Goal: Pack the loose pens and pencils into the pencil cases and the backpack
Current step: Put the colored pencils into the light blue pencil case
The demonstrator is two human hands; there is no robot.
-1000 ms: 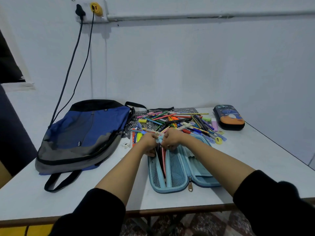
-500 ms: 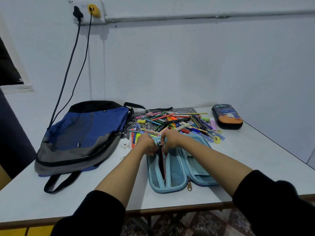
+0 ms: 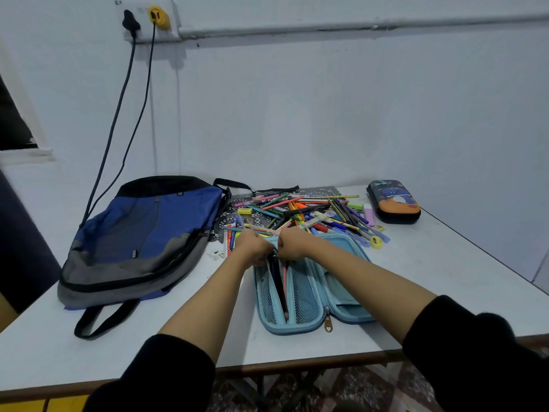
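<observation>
A light blue pencil case [image 3: 309, 295] lies open on the white table [image 3: 445, 272] in front of me, its mesh pockets facing up. A few pens and pencils [image 3: 279, 283] stand in its left half. My left hand [image 3: 252, 246] and my right hand [image 3: 292, 243] meet at the case's far end, fingers curled around the tops of those pens. Behind the hands lies a heap of loose pens and pencils [image 3: 309, 212]. A blue and grey backpack [image 3: 142, 239] lies flat at the left. A dark pencil case [image 3: 393, 202] with an orange picture sits zipped at the far right.
Two cables [image 3: 124, 120] hang from a wall socket [image 3: 151, 20] down behind the backpack. A backpack strap [image 3: 98, 321] loops toward the table's front edge. A yellow sharpener [image 3: 376, 242] and erasers lie beside the heap. The wall stands right behind the table.
Both hands stay at the case's far end. The pens in the left half now lie lower and straighter in the case.
</observation>
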